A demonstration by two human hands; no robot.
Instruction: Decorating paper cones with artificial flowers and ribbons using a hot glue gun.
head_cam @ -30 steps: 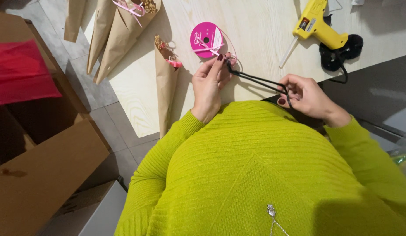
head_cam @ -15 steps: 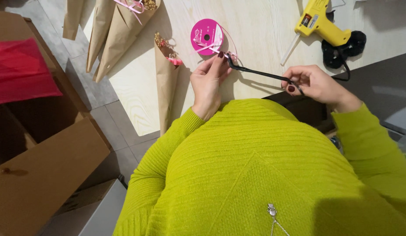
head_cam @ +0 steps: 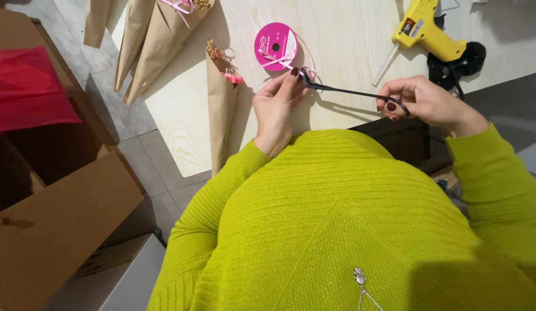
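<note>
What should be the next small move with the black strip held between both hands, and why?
Probably lay the black strip down beside the pink ribbon spool: the left hand and right hand hold it taut just above the table, right by the spool.

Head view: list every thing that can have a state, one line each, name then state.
left hand: pinching one end of the black strip
right hand: pinching the other end
black strip: stretched taut between the hands, above the table
pink ribbon spool: lying flat, ribbon end loose
glue gun: lying on its side, unheld
paper cone: lying flat, filled at its top
cardboard box: open
</note>
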